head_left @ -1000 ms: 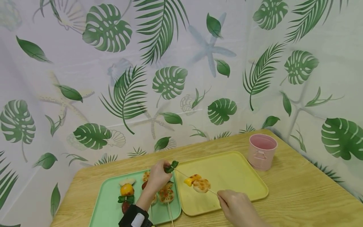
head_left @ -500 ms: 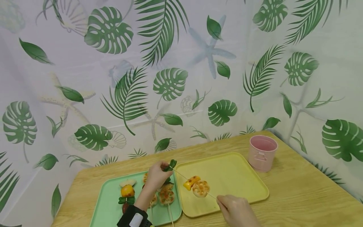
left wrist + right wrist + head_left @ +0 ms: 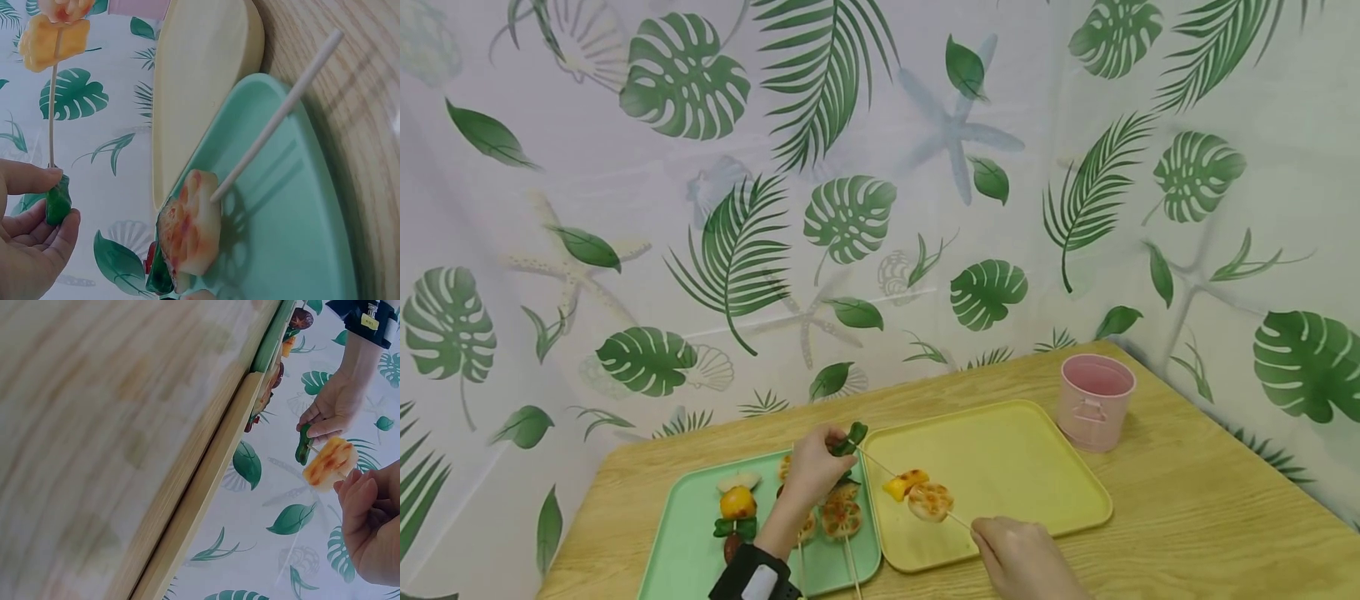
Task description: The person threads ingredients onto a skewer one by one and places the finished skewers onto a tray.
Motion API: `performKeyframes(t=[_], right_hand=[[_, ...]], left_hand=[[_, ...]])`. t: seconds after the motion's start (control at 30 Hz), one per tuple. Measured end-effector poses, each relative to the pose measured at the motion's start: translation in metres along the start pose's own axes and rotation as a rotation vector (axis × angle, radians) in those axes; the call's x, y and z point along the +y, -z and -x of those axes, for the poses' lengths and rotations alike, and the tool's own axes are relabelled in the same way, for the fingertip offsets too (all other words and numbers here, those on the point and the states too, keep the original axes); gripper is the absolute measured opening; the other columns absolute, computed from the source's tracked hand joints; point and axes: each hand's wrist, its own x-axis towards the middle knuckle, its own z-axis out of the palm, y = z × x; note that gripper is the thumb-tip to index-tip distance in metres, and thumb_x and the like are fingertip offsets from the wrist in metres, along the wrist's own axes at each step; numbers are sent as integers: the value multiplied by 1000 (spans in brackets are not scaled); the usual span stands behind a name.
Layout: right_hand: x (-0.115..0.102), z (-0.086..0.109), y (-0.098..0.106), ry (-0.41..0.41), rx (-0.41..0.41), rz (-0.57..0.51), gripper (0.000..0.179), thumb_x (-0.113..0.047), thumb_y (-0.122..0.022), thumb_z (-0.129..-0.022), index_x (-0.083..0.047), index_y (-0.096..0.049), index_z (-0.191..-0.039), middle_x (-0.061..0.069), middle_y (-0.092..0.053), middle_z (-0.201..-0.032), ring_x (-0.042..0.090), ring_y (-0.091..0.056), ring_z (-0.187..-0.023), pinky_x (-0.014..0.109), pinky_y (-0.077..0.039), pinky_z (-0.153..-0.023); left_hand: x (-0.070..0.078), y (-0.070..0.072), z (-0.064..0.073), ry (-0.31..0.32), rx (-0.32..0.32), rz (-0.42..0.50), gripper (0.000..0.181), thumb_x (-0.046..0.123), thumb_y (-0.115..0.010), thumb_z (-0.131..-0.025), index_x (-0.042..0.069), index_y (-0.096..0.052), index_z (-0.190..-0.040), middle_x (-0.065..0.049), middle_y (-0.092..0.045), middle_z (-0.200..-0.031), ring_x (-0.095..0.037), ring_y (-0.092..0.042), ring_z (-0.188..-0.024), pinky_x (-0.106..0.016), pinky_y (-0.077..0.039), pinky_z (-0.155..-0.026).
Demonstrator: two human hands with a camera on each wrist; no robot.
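Both hands hold one food skewer (image 3: 52, 119) above the yellow tray (image 3: 1030, 467). My left hand (image 3: 812, 467) pinches a dark green vegetable piece (image 3: 58, 201) between thumb and fingers, at the far end of the stick. A bare stretch of stick separates it from a charred yellow piece (image 3: 904, 484), which sits beside a browned lotus root slice (image 3: 931, 502). My right hand (image 3: 1026, 557) grips the stick below the lotus root; its curled fingers show in the right wrist view, and the stick's end is hidden in them.
Left of the yellow tray lies a green tray (image 3: 681, 517) bearing several loaded skewers, some partly behind the left forearm. One stick (image 3: 281, 112) juts over its rim. A pink bucket (image 3: 1093, 408) stands at the yellow tray's right corner. A leaf-patterned curtain (image 3: 880, 208) rises behind the table.
Since a second ago the lotus root slice has turned its round face more toward the head view. The left hand and green piece have shifted slightly left; the right hand has hardly moved.
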Motion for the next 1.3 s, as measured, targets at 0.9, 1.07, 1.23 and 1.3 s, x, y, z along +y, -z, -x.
performKeyframes(t=[0.9, 1.07, 1.23, 1.3], right_hand=[[-12, -12, 1, -121, 29, 2, 45, 9, -67, -72, -20, -38, -55, -18, -24, -53, -8, -20, -47, 12, -24, -40], [-14, -13, 2, -157, -47, -38, 41, 8, -64, -77, -18, -39, -58, -17, -26, -54, -6, -23, -47, 14, -27, -40], [-15, -13, 2, -176, -85, -48, 41, 7, -62, -79, -17, -38, -58, -16, -25, -54, -5, -22, -47, 15, -27, -40], [-15, -13, 1, -174, -74, -44, 42, 8, -63, -78, -18, -37, -57, -16, -25, -54, -5, -22, -46, 14, -26, -40]], left_hand=[[-1, 6, 4, 20, 17, -9, 29, 8, -73, -75, 0, -59, -100, -11, -57, -94, -24, -54, -82, -36, -48, -67], [-1, 7, 4, 36, 6, -2, 29, 9, -72, -77, 1, -59, -102, -11, -57, -96, -25, -54, -85, -37, -48, -70], [-3, 5, 5, 2, 9, -30, 27, 8, -72, -76, 1, -59, -100, -10, -57, -95, -25, -54, -86, -38, -48, -70], [-4, 5, 6, -2, 14, -28, 28, 7, -72, -75, 1, -59, -99, -10, -57, -94, -25, -54, -84, -38, -47, -69]])
